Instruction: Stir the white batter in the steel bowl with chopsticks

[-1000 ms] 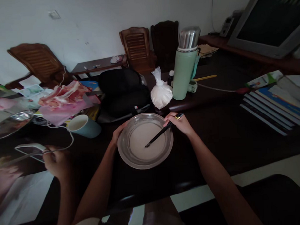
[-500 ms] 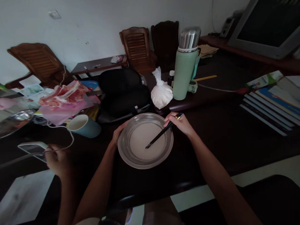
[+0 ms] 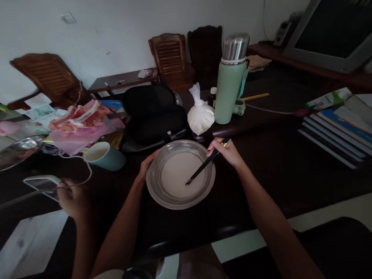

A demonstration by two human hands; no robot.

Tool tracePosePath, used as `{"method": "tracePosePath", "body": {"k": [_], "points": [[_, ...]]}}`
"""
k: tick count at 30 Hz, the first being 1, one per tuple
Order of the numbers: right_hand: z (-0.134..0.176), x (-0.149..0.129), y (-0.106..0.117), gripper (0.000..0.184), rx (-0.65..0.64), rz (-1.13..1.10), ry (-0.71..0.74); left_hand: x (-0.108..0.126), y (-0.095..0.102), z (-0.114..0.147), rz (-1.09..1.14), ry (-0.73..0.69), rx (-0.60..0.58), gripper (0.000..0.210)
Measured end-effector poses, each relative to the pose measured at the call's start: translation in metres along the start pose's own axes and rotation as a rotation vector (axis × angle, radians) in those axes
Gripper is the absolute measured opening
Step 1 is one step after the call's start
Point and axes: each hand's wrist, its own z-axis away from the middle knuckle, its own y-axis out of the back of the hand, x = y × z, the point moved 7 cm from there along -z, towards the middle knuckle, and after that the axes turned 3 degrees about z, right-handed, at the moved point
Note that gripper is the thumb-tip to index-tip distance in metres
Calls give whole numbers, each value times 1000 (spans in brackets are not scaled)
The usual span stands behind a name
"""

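A round metal bowl [image 3: 152, 189] stands on the dark table, holding a pale, milky liquid [image 3: 178, 172]. Against its left rim, my left hand [image 3: 146, 166] grips the bowl; some of its fingers are hidden behind the side. My right hand [image 3: 225, 151] is closed around black chopsticks [image 3: 205, 164] with gold bands near the top. The chopsticks slant down to the left over the right rim, and their tips touch the liquid right of its middle. Just behind the bowl sits a knotted clear bag of white powder [image 3: 200, 118].
At left, another person's hand [image 3: 72, 198] holds a phone [image 3: 43, 186] with a cable. Nearby are a blue paper cup [image 3: 111, 156], raw meat [image 3: 81, 116] on pink plastic and a black bag [image 3: 154, 116]. A green thermos [image 3: 228, 93] stands behind; books [image 3: 335, 138] are stacked right.
My right hand and the chopsticks have shifted slightly right, and the tips have moved right through the liquid. My left hand and the bowl stay in place.
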Motion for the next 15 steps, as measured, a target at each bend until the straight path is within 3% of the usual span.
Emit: {"method": "tracePosePath", "body": {"k": [4,8,12,15], "points": [[-1,-4,-9,46,-9,-12,48,0,13,1,0,-76,63,60],[-3,-3,11,42,148,30,89,5,19,2,0,-149,118,48],[-2,-2,29,47,220,20,70,-2,1,2,-8,24,-36,54],[-1,-2,21,51,141,18,38,-5,-10,3,-24,108,-103,48]]}}
